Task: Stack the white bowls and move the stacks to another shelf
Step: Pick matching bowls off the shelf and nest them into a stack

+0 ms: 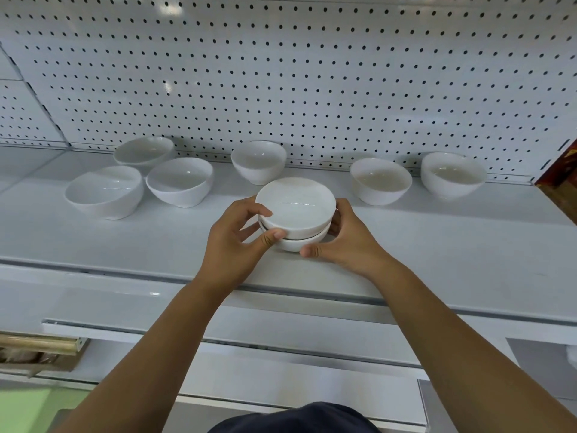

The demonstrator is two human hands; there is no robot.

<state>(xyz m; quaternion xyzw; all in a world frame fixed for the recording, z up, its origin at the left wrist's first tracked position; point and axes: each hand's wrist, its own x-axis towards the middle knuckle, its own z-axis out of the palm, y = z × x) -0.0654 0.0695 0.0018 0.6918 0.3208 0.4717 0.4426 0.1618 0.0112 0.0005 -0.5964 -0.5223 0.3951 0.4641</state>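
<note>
A stack of two white bowls [296,210] sits mid-shelf on the white shelf [437,245], one nested in the other. My left hand [237,242] grips its left side, thumb on the upper bowl's wall. My right hand [346,242] holds the right side, thumb under the lower bowl. Several single white bowls stand behind: three at the left [104,192] [179,181] [143,150], one behind the stack [258,160], two at the right [380,180] [452,174].
A white pegboard wall [281,82] backs the shelf. Below the shelf's front edge runs a lower white shelf [281,332]. A wooden item in a brown box [37,348] lies at the lower left. A dark red surface [562,182] borders the right end.
</note>
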